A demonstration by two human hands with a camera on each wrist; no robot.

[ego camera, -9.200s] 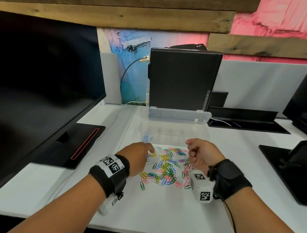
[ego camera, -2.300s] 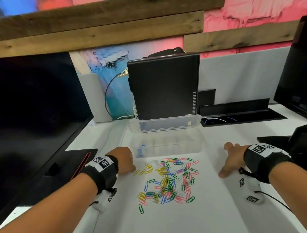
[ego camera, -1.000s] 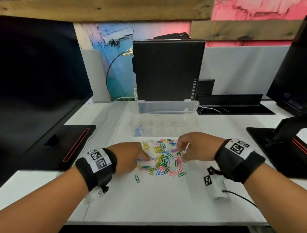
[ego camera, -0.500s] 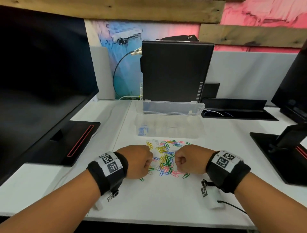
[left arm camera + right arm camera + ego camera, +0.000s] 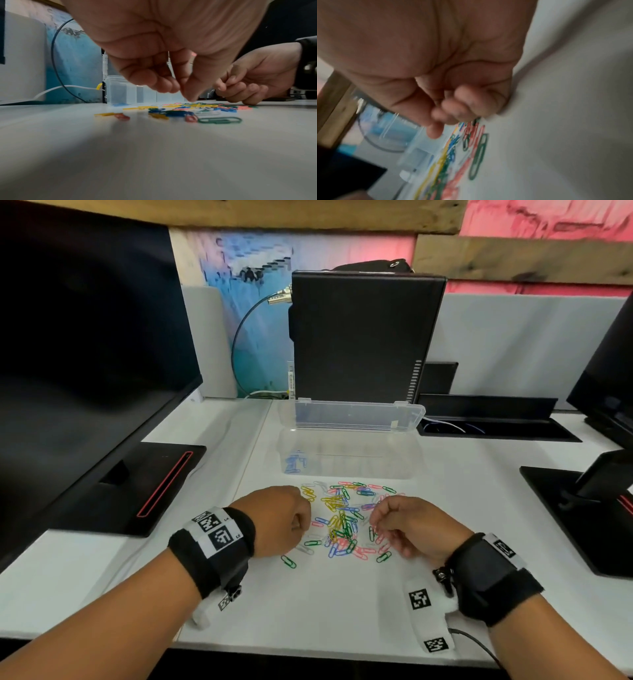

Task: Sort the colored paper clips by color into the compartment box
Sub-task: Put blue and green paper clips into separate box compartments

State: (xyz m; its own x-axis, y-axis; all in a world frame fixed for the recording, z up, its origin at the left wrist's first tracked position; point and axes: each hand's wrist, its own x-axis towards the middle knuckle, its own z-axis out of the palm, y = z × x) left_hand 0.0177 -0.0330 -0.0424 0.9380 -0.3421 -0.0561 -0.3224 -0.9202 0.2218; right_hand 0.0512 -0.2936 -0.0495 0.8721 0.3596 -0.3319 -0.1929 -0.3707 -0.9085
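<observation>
Flanking the paper clips (image 5: 346,522), left hand (image 5: 279,520) and right hand (image 5: 412,529) curl. Only the left wrist view shows blue clips (image 5: 120,104) inside the compartment box (image 5: 130,92); whether either hand grasps anything, I cannot tell.

Mixed pile of colored paper clips (image 5: 346,522) sits mid-desk toward the front edge, with the clear compartment box (image 5: 349,453) just behind it, lid open, blue clips (image 5: 293,465) in its leftmost compartment.

The paper clips (image 5: 346,522) are a mix — yellow, green, blue, pink-red, white and purple — on a white counter (image 5: 325,604). Behind them the clear box (image 5: 349,453) holds blue clips (image 5: 294,464) at its left end. Black wristbands (image 5: 219,546) carry black-and-white square codes.
</observation>
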